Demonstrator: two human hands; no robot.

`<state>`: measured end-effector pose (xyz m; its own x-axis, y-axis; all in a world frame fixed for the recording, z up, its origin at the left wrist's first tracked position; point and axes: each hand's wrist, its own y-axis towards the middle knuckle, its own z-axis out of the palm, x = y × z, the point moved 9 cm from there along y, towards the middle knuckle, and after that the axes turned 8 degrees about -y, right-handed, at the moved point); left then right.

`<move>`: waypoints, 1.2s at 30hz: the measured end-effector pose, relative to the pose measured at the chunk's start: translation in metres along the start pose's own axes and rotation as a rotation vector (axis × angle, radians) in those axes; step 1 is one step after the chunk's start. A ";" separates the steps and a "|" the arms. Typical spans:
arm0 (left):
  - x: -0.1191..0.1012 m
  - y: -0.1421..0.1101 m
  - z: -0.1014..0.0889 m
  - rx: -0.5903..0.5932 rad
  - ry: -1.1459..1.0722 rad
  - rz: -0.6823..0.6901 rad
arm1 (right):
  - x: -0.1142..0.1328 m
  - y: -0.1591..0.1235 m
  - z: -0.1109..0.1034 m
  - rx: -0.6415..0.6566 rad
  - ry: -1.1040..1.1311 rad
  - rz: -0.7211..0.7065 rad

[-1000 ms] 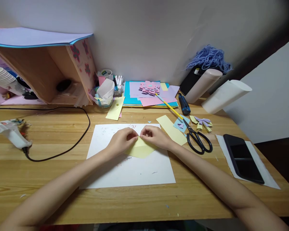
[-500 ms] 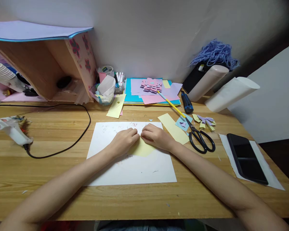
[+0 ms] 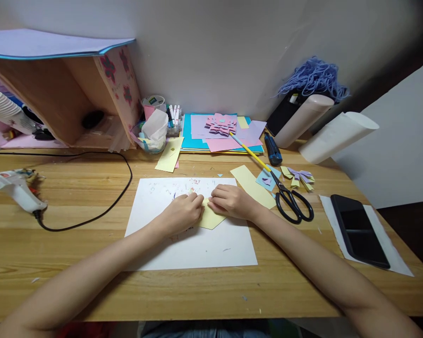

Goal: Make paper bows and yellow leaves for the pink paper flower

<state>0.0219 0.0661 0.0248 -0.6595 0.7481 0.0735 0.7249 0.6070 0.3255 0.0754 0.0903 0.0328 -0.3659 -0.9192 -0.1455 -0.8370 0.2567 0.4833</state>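
Observation:
A folded piece of pale yellow paper lies on a white sheet in front of me. My left hand has its fingers curled onto the paper's left side. From the other side, the bent fingers of my right hand press on its upper right part. Both hands hide the paper's upper corners, and the fingertips are partly out of sight. Near my right wrist lies a yellow paper strip. Black-handled scissors rest beyond it, beside a small blue square.
At the left lies a white hot glue gun with a looping black cord. A phone sits at the right. Coloured sheets carrying a pink paper flower lie at the back, near a utility knife and a pencil.
My left hand has slid a little down and left, widening the gap between the hands. More of the yellow paper shows between them.

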 end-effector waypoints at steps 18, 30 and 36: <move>0.030 -0.008 0.000 -0.075 -0.302 -0.322 | -0.039 -0.011 0.025 0.222 0.571 0.509; 0.050 -0.014 0.011 -0.037 -0.607 -0.543 | -0.037 -0.009 0.027 0.239 0.576 0.487; 0.050 -0.014 0.012 -0.051 -0.649 -0.543 | -0.036 -0.007 0.023 0.222 0.578 0.466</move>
<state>-0.0190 0.0983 0.0129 -0.6570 0.3712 -0.6562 0.3205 0.9253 0.2026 0.0853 0.1280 0.0149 -0.4811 -0.6957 0.5335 -0.7330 0.6530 0.1905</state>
